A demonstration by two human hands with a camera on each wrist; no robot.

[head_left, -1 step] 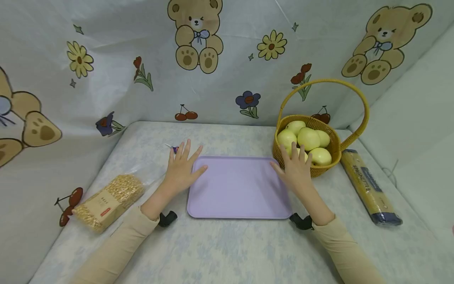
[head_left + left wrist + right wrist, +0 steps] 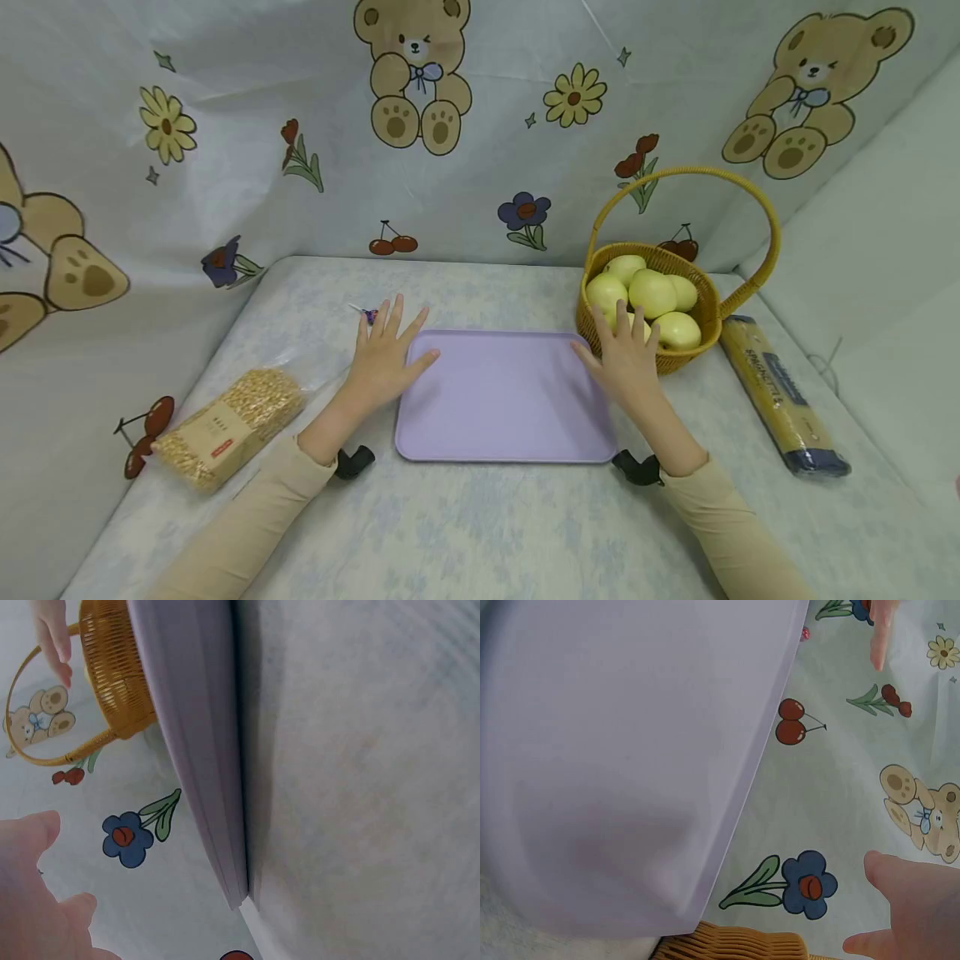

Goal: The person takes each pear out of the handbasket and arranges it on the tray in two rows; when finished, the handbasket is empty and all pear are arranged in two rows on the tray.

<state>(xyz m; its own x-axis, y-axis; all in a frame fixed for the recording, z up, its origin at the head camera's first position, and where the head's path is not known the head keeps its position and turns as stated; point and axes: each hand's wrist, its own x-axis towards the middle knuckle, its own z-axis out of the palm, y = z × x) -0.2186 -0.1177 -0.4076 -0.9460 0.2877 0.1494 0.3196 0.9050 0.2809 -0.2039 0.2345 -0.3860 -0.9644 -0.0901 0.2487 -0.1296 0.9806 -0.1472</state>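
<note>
Your left hand (image 2: 384, 358) and right hand (image 2: 624, 357) rest flat, fingers spread, on the lilac tray's (image 2: 504, 400) opposite edges beside the apple basket (image 2: 678, 258).

Left of my wicker basket (image 2: 678, 321) of apples (image 2: 651, 293) lies a grain bag (image 2: 228, 425); right, spaghetti (image 2: 782, 394).

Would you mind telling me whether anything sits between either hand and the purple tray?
Nothing visible does: the left hand rests at the purple tray's left edge and the right hand at its right edge.
</note>
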